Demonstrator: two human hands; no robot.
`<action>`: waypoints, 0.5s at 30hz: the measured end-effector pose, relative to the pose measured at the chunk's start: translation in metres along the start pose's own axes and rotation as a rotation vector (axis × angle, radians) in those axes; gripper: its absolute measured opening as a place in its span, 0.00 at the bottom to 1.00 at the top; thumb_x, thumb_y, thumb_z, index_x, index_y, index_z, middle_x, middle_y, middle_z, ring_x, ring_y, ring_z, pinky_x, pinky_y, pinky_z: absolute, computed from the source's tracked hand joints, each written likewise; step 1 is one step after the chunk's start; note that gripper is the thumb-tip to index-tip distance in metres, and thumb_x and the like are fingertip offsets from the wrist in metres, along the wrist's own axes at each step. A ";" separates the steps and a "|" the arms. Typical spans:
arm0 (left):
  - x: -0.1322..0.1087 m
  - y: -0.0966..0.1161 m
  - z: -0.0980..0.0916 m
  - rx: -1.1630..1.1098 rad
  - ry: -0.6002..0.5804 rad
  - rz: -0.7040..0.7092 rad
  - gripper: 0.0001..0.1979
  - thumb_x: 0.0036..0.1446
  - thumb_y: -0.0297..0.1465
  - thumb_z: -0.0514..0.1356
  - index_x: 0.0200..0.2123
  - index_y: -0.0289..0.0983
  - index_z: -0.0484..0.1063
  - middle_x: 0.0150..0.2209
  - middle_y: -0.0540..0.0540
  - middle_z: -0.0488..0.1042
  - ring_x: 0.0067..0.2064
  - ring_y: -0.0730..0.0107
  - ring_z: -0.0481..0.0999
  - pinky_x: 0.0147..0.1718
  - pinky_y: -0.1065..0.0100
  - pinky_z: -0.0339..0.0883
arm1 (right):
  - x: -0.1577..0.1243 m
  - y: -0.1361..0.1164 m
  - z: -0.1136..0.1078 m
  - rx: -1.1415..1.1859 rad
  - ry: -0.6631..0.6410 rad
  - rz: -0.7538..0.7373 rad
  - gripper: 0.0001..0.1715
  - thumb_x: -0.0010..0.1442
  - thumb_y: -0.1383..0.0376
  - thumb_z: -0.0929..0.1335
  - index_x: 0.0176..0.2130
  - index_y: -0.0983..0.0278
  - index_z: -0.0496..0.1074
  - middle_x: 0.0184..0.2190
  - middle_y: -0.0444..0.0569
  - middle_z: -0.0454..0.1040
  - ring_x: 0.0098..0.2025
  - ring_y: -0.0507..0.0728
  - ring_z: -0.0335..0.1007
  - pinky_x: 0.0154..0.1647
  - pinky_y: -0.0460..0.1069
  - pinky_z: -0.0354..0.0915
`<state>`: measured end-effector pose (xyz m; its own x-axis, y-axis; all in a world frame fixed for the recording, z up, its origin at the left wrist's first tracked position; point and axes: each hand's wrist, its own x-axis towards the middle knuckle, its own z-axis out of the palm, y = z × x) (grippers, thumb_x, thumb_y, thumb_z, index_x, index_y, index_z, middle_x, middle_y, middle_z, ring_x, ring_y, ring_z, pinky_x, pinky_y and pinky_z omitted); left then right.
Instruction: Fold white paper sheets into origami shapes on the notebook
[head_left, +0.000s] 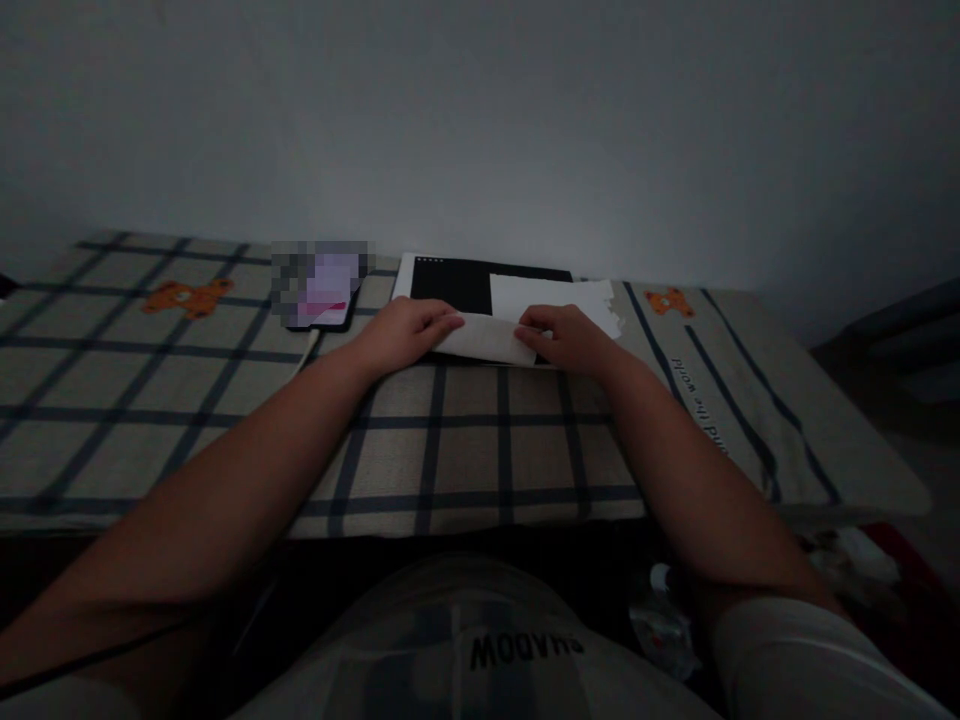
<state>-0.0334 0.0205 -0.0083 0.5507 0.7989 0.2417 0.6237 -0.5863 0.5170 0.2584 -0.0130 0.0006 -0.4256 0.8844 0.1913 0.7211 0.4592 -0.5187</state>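
Between my two hands stretches a pale strip of paper (487, 338), slightly curved. My left hand (411, 332) pinches its left end between thumb and fingers. The right end is pinched by my right hand (566, 335). Beneath and behind the strip lies a flat black sheet or board (457, 285) with a white left border. A white piece of paper (551, 295) with a ragged, torn right edge rests on its right part. The strip and my hands hide the near part of the black sheet.
A phone (326, 290), partly blurred out, lies to the left with a white cable (306, 352). A checked cloth with bear prints covers the table (465, 440). A grey wall (480, 130) stands behind. Below the right front edge is a clear plastic bottle (661, 620).
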 end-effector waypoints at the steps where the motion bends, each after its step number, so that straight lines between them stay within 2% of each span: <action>1: 0.000 0.000 0.001 -0.006 0.000 -0.001 0.25 0.71 0.50 0.54 0.43 0.38 0.83 0.37 0.45 0.84 0.40 0.59 0.80 0.40 0.64 0.66 | 0.000 0.000 0.000 -0.011 -0.001 0.000 0.12 0.68 0.57 0.68 0.35 0.60 0.75 0.33 0.49 0.79 0.37 0.59 0.71 0.41 0.54 0.61; 5: 0.000 -0.002 0.002 0.019 0.007 -0.033 0.24 0.70 0.49 0.58 0.47 0.38 0.85 0.37 0.44 0.84 0.39 0.60 0.79 0.41 0.63 0.66 | 0.001 0.003 0.000 -0.037 -0.024 0.008 0.13 0.69 0.56 0.68 0.37 0.60 0.77 0.33 0.50 0.79 0.37 0.59 0.71 0.42 0.54 0.61; 8: 0.001 -0.003 0.002 0.075 0.015 -0.076 0.22 0.68 0.49 0.61 0.47 0.38 0.87 0.32 0.45 0.82 0.36 0.59 0.78 0.38 0.63 0.64 | 0.003 0.007 0.004 -0.091 -0.047 -0.002 0.13 0.69 0.57 0.68 0.36 0.60 0.77 0.33 0.51 0.78 0.37 0.60 0.70 0.42 0.55 0.61; 12: 0.002 -0.002 0.002 0.150 0.017 -0.142 0.21 0.66 0.51 0.64 0.38 0.40 0.86 0.25 0.47 0.77 0.32 0.59 0.75 0.33 0.61 0.59 | 0.006 0.014 0.011 -0.170 -0.046 -0.023 0.12 0.68 0.58 0.69 0.32 0.60 0.75 0.33 0.51 0.77 0.37 0.60 0.68 0.42 0.55 0.59; 15: 0.002 -0.002 0.002 0.183 0.037 -0.188 0.22 0.65 0.53 0.66 0.29 0.41 0.80 0.22 0.47 0.73 0.30 0.60 0.72 0.31 0.61 0.56 | 0.007 0.019 0.016 -0.214 -0.021 -0.020 0.12 0.68 0.58 0.70 0.33 0.60 0.75 0.34 0.52 0.77 0.39 0.61 0.68 0.43 0.56 0.60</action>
<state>-0.0320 0.0225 -0.0107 0.3972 0.8983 0.1876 0.8047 -0.4392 0.3994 0.2602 0.0009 -0.0215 -0.4501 0.8743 0.1815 0.8115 0.4853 -0.3255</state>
